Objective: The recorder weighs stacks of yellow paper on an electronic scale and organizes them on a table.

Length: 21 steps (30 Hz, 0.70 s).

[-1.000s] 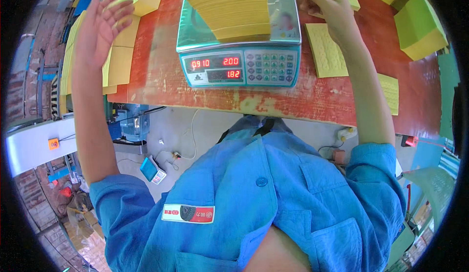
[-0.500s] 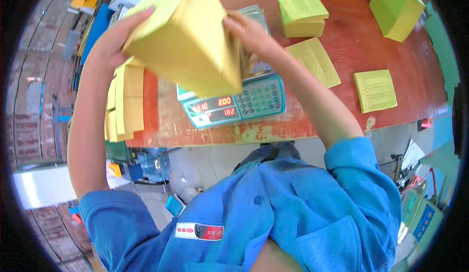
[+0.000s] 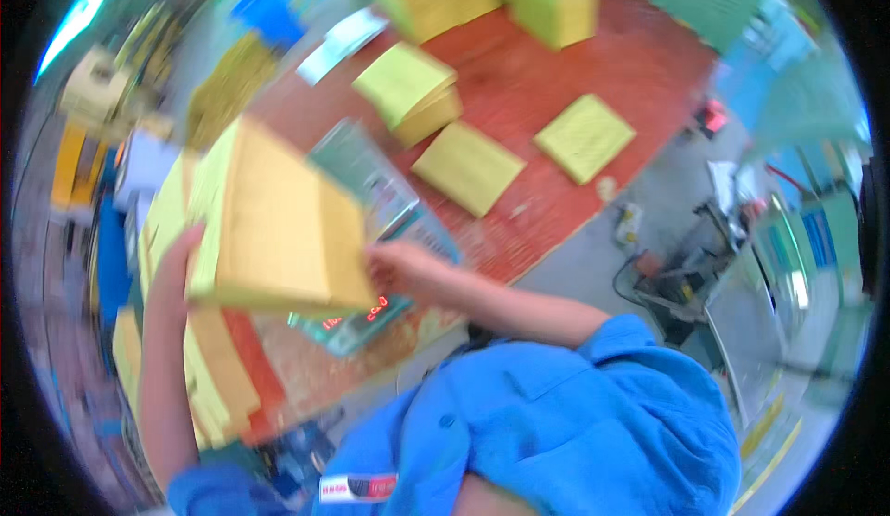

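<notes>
Between my two hands is a thick stack of yellow paper (image 3: 278,229), held tilted above the left part of the table. My left hand (image 3: 182,254) grips its left side, with the fingers partly hidden by the stack. At the right edge of the stack, my right hand (image 3: 400,269) presses with curled fingers, a little blurred. Behind and below the stack stands a teal digital scale (image 3: 428,230), partly covered, with red lit digits. More stacks of yellow paper (image 3: 215,382) lie at the table's left edge, close to my left forearm.
On the red table (image 3: 519,247) are a small yellow stack (image 3: 408,89), a flat yellow pad (image 3: 470,168) and another pad (image 3: 584,138). Taller yellow stacks (image 3: 547,1) stand at the back. A blue bin (image 3: 267,13) is beyond the table. Machinery (image 3: 677,293) stands at right.
My view has turned, so the table now looks slanted. The held stack has moved left relative to the scale, toward the stacks at the left edge, with both hands still on it.
</notes>
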Motion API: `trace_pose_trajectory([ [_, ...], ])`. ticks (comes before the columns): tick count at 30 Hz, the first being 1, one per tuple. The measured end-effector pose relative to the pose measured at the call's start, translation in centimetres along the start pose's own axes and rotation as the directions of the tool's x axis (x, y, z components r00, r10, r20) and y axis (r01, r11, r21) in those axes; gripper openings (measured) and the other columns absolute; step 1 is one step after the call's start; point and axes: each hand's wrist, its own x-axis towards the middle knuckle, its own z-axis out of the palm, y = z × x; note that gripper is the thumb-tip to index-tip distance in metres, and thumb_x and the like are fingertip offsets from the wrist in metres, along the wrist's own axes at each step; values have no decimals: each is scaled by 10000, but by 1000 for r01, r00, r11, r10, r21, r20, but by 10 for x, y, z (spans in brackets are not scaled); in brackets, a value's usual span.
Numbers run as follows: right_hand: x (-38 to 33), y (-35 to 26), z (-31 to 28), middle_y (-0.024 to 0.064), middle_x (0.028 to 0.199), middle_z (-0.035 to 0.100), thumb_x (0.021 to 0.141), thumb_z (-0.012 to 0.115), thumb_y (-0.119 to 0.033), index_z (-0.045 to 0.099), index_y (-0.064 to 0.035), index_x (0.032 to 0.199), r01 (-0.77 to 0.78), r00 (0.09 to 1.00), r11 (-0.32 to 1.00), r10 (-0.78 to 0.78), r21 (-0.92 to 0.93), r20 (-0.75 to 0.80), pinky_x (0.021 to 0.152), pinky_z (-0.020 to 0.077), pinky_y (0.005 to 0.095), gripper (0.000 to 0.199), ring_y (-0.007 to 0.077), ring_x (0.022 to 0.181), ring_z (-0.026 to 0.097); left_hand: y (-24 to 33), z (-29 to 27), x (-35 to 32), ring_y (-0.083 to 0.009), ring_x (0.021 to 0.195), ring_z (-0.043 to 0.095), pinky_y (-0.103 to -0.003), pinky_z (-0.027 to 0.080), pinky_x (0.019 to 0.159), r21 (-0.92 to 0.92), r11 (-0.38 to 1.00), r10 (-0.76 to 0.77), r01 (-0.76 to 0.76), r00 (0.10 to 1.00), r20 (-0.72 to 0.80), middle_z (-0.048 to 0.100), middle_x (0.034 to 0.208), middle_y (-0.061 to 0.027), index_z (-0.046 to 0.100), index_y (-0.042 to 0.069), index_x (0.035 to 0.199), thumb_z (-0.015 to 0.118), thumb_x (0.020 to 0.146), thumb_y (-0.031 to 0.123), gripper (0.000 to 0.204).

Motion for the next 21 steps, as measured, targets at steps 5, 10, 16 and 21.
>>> trace_pose_trajectory([
  [5,-54,-24,37,41,1011,647,909,632,-443,621,-38,1157,106,982,984,-127,-144,-143,749,502,303,474,141,906,618,-29,23,-41,-250,1139,596,-384,500,958,-177,983,59,-47,996,63,583,1278,-141,457,-1,1362,538,942,298,521],
  [10,-128,-119,17,63,1192,619,916,659,-312,548,-15,1291,364,895,850,-433,-382,-111,918,466,307,491,145,1076,575,-30,102,-43,-234,1135,589,-375,492,962,-199,966,191,-164,974,125,578,1272,-129,446,9,1369,492,971,328,513],
  [16,-233,-272,-87,22,1239,583,900,625,-138,519,-30,1320,521,646,498,-761,-693,-61,988,392,294,446,130,1156,511,-24,258,71,-176,995,621,-347,511,866,-208,868,496,-451,766,410,643,1140,-84,517,21,1261,623,848,141,443],
  [21,-322,-378,-198,35,1192,587,862,605,-83,495,-41,1322,512,502,394,-859,-764,-107,964,403,296,475,132,1127,521,-10,443,166,-158,1103,583,-334,463,950,-232,834,534,-500,626,568,612,1244,-38,517,45,1307,691,847,57,492],
])
